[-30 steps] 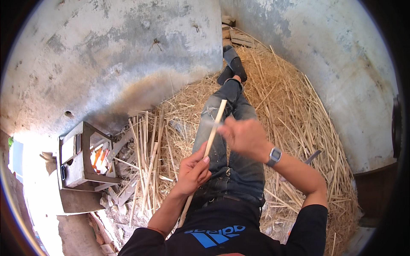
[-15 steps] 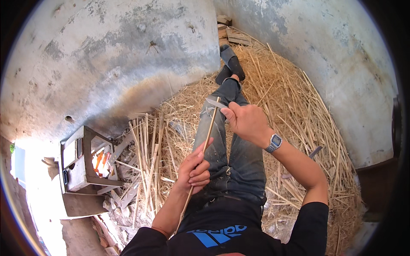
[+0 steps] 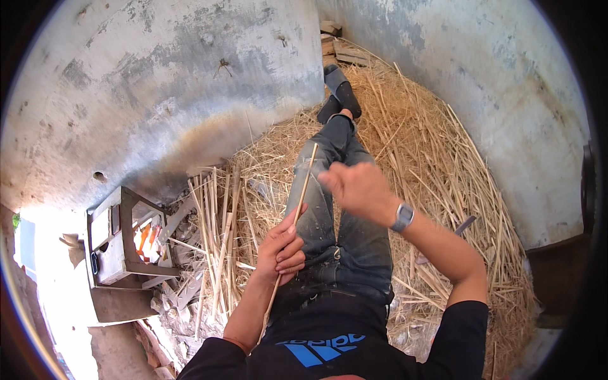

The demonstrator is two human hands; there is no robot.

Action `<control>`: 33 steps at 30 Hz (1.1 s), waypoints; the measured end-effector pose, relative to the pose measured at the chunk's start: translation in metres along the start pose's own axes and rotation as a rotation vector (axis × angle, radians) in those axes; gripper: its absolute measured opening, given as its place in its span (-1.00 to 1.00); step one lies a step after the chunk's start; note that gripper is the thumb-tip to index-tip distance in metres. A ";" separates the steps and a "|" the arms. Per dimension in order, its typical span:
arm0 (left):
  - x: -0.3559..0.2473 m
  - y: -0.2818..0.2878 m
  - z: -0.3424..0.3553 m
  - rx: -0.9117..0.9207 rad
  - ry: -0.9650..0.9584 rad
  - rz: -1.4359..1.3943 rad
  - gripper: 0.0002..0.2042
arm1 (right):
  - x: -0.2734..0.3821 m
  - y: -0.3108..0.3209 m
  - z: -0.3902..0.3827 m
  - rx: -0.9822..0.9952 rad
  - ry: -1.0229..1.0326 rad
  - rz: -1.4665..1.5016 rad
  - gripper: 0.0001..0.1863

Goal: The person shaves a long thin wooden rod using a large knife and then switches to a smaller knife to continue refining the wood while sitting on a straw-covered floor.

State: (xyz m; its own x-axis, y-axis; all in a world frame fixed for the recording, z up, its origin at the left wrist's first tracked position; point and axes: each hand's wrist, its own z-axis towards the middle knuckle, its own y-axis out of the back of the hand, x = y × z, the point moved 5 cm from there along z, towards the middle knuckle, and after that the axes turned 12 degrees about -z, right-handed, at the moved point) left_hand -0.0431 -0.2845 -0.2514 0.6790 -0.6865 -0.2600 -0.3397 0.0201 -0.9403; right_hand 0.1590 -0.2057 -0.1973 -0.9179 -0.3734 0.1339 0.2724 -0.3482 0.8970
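Observation:
My left hand (image 3: 283,251) is closed around a thin bamboo stick (image 3: 305,182). The stick slants over my lap, its upper end pointing away from me and its lower end running down beside my left forearm. To the right of the stick's upper part is my right hand (image 3: 364,191), smeared by motion but in a closed fist. The knife in that fist showed clearly half a second ago; its blade is now too blurred to make out. Beneath both hands are my stretched-out legs in dark jeans (image 3: 361,247).
Straw and split strips (image 3: 437,152) cover the floor on the right. Upright strips (image 3: 218,253) stand at left, beside a worn wooden frame (image 3: 130,240) with orange-handled things inside. Another flat blade (image 3: 465,225) lies by my right forearm. A plastered wall (image 3: 190,76) rises in front.
My right hand has moved slightly nearer and its knife has come away from the stick's tip into a blur. The left hand and stick have shifted a little left.

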 end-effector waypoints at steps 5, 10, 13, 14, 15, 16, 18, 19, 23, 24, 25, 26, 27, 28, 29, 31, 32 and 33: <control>-0.006 -0.006 -0.011 0.105 -0.027 0.055 -0.48 | -0.067 0.016 0.033 -0.138 -0.244 0.027 -0.41; -0.008 -0.005 -0.004 0.142 0.004 -0.237 -0.49 | -0.025 0.041 0.025 -0.123 -0.270 0.415 -0.44; -0.006 -0.007 -0.002 0.180 0.058 -0.294 -0.49 | -0.005 0.040 0.026 0.013 -0.271 0.465 -0.44; -0.004 -0.009 -0.002 0.187 0.085 -0.301 -0.49 | 0.000 0.038 0.025 0.012 -0.274 0.465 -0.44; -0.002 -0.010 -0.002 0.193 0.112 -0.308 -0.49 | 0.006 0.036 0.025 0.016 -0.229 0.490 -0.43; -0.001 -0.011 -0.001 0.194 0.111 -0.307 -0.49 | 0.012 0.034 0.026 0.021 -0.179 0.513 -0.43; 0.000 -0.012 -0.001 0.182 0.106 -0.297 -0.49 | 0.015 0.025 0.027 0.020 -0.156 0.517 -0.42; 0.000 -0.011 -0.001 0.183 0.106 -0.298 -0.49 | 0.016 0.021 0.028 0.020 -0.136 0.519 -0.42; 0.000 -0.005 -0.004 0.181 0.107 -0.306 -0.49 | -0.002 0.017 0.036 0.025 -0.235 0.507 -0.45; 0.001 -0.005 -0.005 0.186 0.120 -0.295 -0.49 | -0.009 0.020 0.036 -0.089 -0.279 0.557 -0.53; 0.000 -0.005 -0.006 0.186 0.117 -0.295 -0.49 | -0.016 0.023 0.035 -0.202 -0.321 0.607 -0.58; -0.001 -0.005 -0.007 0.185 0.105 -0.297 -0.49 | -0.019 0.025 0.035 -0.202 -0.291 0.572 -0.59; -0.003 -0.005 -0.007 0.184 0.094 -0.298 -0.48 | -0.021 0.026 0.033 -0.201 -0.289 0.572 -0.59; -0.003 -0.004 -0.007 0.185 0.092 -0.302 -0.48 | -0.019 0.032 0.032 -0.186 -0.263 0.573 -0.62; -0.005 -0.003 -0.007 0.182 0.083 -0.292 -0.48 | -0.017 0.035 0.032 -0.171 -0.237 0.574 -0.64; -0.005 -0.002 -0.006 0.179 0.076 -0.283 -0.48 | -0.015 0.039 0.032 -0.213 -0.194 0.495 -0.70; -0.005 -0.002 -0.006 0.169 0.080 -0.276 -0.48 | -0.012 0.043 0.032 -0.257 -0.153 0.418 -0.71; -0.004 -0.002 -0.006 0.159 0.084 -0.268 -0.48 | -0.011 0.043 0.032 -0.257 -0.154 0.417 -0.71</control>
State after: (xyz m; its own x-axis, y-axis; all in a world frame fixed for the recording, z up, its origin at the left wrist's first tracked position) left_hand -0.0488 -0.2862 -0.2470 0.6720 -0.7404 0.0143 -0.0458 -0.0609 -0.9971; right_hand 0.1715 -0.1896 -0.1465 -0.7427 -0.4016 0.5359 0.6688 -0.4042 0.6240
